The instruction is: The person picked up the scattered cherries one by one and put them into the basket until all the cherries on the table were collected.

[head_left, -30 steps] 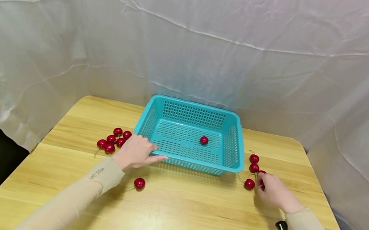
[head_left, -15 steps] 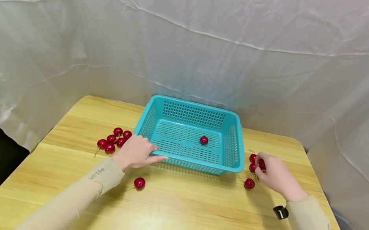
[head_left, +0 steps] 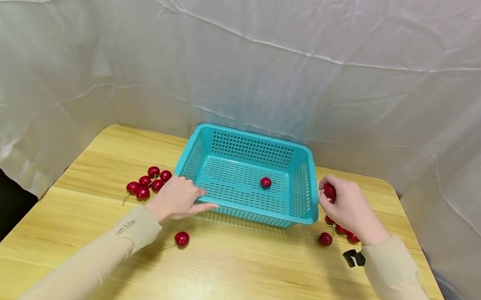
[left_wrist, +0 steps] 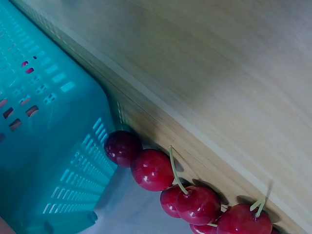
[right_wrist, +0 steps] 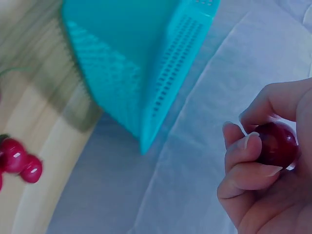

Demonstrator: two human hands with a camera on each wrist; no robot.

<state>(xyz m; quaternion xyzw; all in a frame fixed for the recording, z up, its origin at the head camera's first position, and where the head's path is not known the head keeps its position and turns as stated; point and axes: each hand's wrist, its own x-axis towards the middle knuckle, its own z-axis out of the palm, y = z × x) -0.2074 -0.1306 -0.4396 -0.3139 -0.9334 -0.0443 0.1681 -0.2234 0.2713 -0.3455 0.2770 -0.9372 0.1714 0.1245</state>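
Note:
A turquoise plastic basket stands on the wooden table with one cherry lying inside. My left hand grips the basket's front left corner, thumb along the front rim. Beside that corner lies a cluster of red cherries, some with stems. Just outside the basket's right rim, my right hand holds a cherry above the table. In the right wrist view, curled fingers and thumb surround this held cherry. Several other cherries lie below the right hand, partly hidden by it.
A single cherry with a stem lies in front of the left hand. A black strap-like piece shows by the right cuff. Pale cloth hangs behind the table and along its sides.
My right hand has lifted a cherry from the right group and carried it up and left to the basket's right rim. The left hand and basket have stayed put.

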